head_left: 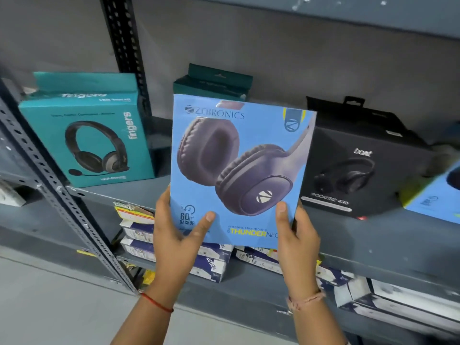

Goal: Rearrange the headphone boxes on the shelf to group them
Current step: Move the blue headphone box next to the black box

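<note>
Cardboard packaging dominates the centre of the frame: a flat, square blue Zebronics box (239,170) with a smooth printed face, showing two padded dark ear cups, the words "60h backup" at lower left and "Thunder" in yellow along the bottom; it is held upright in front of the shelf edge, clear of the boards. Left hand (174,235) clamps the lower left corner, thumb on the face and fingers behind; right hand (296,235) clamps the lower right edge in the same manner; a red thread circles the left wrist and a pale thread the right. Grey metal shelf (361,235) with a dull painted surface runs across the middle of the frame; a perforated upright (57,185) crosses at the left. A teal Fingers box (87,135), leaning back, stands at upper left; a second teal box (214,83) is largely hidden behind the held one; a matte black Boat box (358,168) with a hang tab sits at right, its left edge covered; another blue box (438,195) is cut off by the right border. Small white-and-blue cartons (211,262) are stacked on the lower shelf, their print too blurred to read.
</note>
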Tool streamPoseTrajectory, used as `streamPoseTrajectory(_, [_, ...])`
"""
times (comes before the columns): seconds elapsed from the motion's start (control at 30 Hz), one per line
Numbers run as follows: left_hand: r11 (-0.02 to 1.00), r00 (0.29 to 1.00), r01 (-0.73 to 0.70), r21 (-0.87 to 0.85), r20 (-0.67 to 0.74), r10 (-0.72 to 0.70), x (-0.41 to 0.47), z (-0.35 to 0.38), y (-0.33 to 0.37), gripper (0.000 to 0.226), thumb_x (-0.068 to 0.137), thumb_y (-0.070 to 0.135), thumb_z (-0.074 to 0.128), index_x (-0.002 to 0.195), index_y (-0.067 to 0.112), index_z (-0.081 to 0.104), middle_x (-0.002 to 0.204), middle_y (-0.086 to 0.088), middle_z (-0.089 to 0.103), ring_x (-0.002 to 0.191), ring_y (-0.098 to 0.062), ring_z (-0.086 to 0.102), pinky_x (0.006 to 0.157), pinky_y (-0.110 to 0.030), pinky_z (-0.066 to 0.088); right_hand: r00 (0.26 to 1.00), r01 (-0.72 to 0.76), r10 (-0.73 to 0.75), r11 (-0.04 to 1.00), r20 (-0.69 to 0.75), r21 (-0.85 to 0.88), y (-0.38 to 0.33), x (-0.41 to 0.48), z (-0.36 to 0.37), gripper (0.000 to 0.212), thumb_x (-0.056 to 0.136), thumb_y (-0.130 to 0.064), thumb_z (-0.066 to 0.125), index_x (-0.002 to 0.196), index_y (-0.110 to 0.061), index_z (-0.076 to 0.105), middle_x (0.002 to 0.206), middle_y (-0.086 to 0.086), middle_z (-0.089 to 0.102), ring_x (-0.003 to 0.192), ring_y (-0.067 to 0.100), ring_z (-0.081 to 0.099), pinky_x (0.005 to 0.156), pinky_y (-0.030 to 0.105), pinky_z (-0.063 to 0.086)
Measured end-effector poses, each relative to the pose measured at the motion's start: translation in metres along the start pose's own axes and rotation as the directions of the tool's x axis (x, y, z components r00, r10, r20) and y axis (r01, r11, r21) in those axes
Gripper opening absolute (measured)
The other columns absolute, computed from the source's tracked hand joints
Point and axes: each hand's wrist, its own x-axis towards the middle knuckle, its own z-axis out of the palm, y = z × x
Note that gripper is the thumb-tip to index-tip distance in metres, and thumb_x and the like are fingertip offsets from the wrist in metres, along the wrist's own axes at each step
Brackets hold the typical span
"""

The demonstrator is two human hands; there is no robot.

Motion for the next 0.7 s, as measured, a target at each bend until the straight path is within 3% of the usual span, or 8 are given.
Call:
streamPoseTrajectory(0.1, [1.000,1.000,-0.024,0.018,0.010,0.024,-0.027,0.034,0.002,0.072,0.055,0.043,0.071,0.120,0.029,0.044,0.103,0.037,0.057,0.100,0.003,0.058,0.076,-0.010,0.049,0.998,0.039,-0.038,0.999,-0.052,0.022,0.012,-0.001,-0.044,0.015,0.089,-0.029,0.053,0.074,-0.026,0.051,0.049,-0.019,0.048,0.050,0.002,0.036,0.047,0.011,0.031])
streamPoseTrajectory(0.2, [1.000,0.999,-0.018,0.023,0.032,0.017,-0.059,0.080,0.001,0.073,0.052,0.042,0.075,0.118,0.027,0.046,0.109,0.018,0.061,0.101,-0.006,0.061,0.081,-0.020,0.052,0.994,0.049,-0.044,0.998,-0.099,0.050,0.034,0.004,-0.100,0.018,0.083,-0.043,0.052,0.077,-0.027,0.056,0.055,-0.019,0.050,0.053,0.002,0.037,0.050,0.010,0.032])
streamPoseTrajectory(0.27, [0.999,0.997,-0.030,0.033,0.073,0.027,-0.081,0.116,0.005,0.074,0.052,0.039,0.082,0.116,0.025,0.047,0.107,0.014,0.061,0.095,0.003,0.062,0.076,-0.011,0.050,0.988,0.043,-0.034,0.997,-0.151,0.058,0.048,0.009,-0.141,0.029,0.077,-0.051,0.052,0.082,-0.023,0.058,0.059,-0.018,0.053,0.055,0.001,0.039,0.051,0.011,0.034])
streamPoseTrajectory(0.37, [0.999,0.988,-0.024,0.047,0.153,0.016,-0.110,0.176,0.007,0.073,0.054,0.039,0.085,0.115,0.030,0.046,0.104,0.013,0.060,0.092,0.006,0.061,0.072,-0.006,0.047,0.978,0.020,-0.008,0.998,-0.210,0.053,0.069,0.022,-0.205,0.017,0.080,-0.037,0.050,0.079,-0.020,0.053,0.053,-0.023,0.051,0.053,-0.002,0.039,0.051,0.009,0.034])
streamPoseTrajectory(0.47, [0.991,0.971,-0.067,0.118,0.236,0.038,-0.133,0.236,0.001,0.069,0.058,0.049,0.071,0.119,0.029,0.045,0.109,0.003,0.058,0.105,-0.020,0.058,0.087,-0.033,0.051,0.970,0.026,-0.016,0.999,-0.242,0.041,0.088,0.040,-0.265,0.010,0.083,-0.025,0.052,0.073,-0.024,0.050,0.055,-0.022,0.050,0.054,-0.004,0.039,0.052,0.008,0.034])
streamPoseTrajectory(0.53, [0.983,0.946,-0.100,0.152,0.319,0.047,-0.141,0.270,-0.007,0.069,0.063,0.048,0.065,0.124,0.021,0.045,0.109,0.005,0.055,0.109,-0.025,0.055,0.090,-0.040,0.048,0.962,0.030,-0.021,0.999,-0.273,0.029,0.104,0.054,-0.298,0.011,0.089,-0.013,0.053,0.079,-0.018,0.053,0.059,-0.017,0.050,0.056,-0.007,0.042,0.055,0.006,0.036])
streamPoseTrajectory(0.63, [0.988,0.885,-0.088,0.129,0.465,0.018,-0.153,0.323,-0.017,0.063,0.072,0.031,0.067,0.127,0.021,0.040,0.118,0.003,0.060,0.109,-0.022,0.059,0.089,-0.039,0.051,0.947,0.010,-0.004,1.000,-0.321,0.018,0.128,0.080,-0.348,0.009,0.090,-0.007,0.048,0.093,-0.011,0.055,0.072,-0.015,0.051,0.062,-0.010,0.047,0.063,0.006,0.040])
streamPoseTrajectory(0.7, [0.990,0.846,-0.071,0.123,0.533,-0.005,-0.154,0.351,-0.021,0.061,0.076,0.017,0.069,0.128,0.020,0.038,0.114,0.013,0.062,0.105,-0.019,0.062,0.083,-0.022,0.051,0.947,-0.022,0.027,1.000,-0.320,0.021,0.142,0.098,-0.373,0.013,0.091,-0.011,0.048,0.100,-0.010,0.058,0.081,-0.013,0.059,0.071,-0.007,0.051,0.072,0.014,0.046])
